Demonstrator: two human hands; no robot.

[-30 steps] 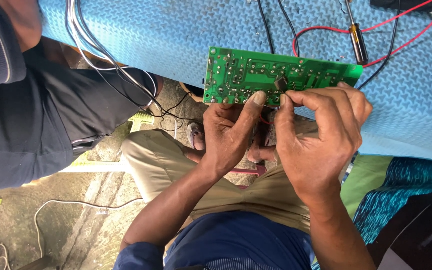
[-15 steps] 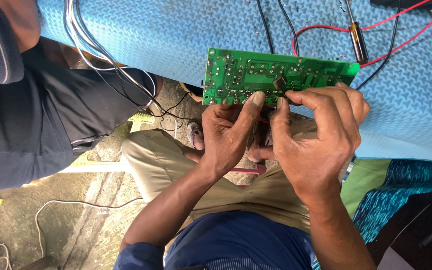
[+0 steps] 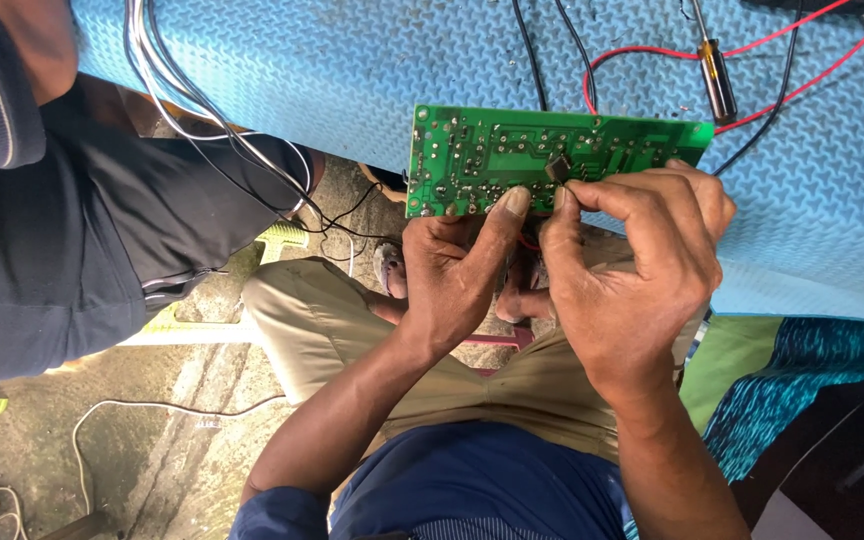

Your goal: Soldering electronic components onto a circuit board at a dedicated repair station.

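A green circuit board (image 3: 482, 150) is held solder side up over the edge of a blue textured mat (image 3: 352, 70). My left hand (image 3: 452, 275) grips the board's lower edge, thumb pressed on its face. My right hand (image 3: 632, 270) pinches a small dark component (image 3: 558, 168) between thumb and forefinger against the board near its middle. Red and black wires (image 3: 642, 55) run from behind the board's top edge across the mat.
A screwdriver (image 3: 717, 80) with a dark handle lies on the mat at the upper right. Another person in dark clothes (image 3: 72, 240) stands at the left, beside a bundle of grey cables (image 3: 162, 70). A thin white wire (image 3: 152, 410) lies on the concrete floor below.
The board and both hands have shifted very slightly; my right fingers stay pinched on the small component.
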